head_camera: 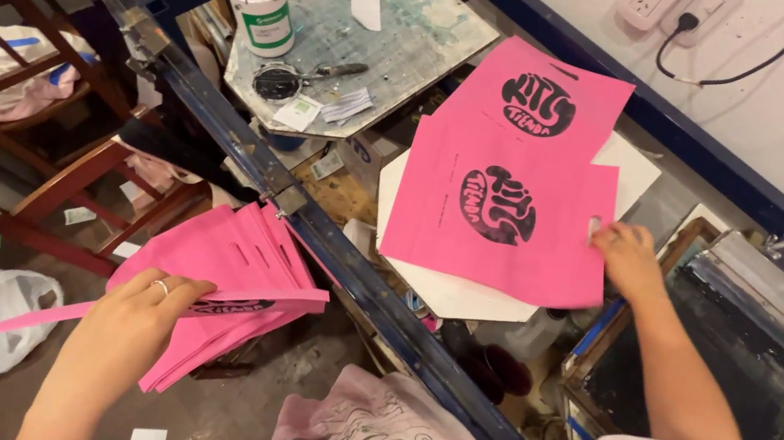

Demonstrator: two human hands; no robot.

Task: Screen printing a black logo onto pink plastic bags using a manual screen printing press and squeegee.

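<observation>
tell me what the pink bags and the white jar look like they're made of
Pink bags: probably thin non-woven fabric or paper, matte; they lie flat, have die-cut handle slots, and the stack in the left hand fans stiffly. The right hand touches one at its slot. White jar: looks like plastic, smooth with a slight sheen, black ink inside.

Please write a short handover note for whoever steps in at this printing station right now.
Left hand: holds a pink bag above the fanned stack of pink bags.
Right hand: grips the edge of the printed pink bag lying on the white platen.
A second printed bag lies just behind it.
Open ink jar, its lid and a spatula sit on the stained board.
Done: two bags on the table show black prints.
Left: the stack in the left hand; I cannot tell how many of those are printed.
</observation>
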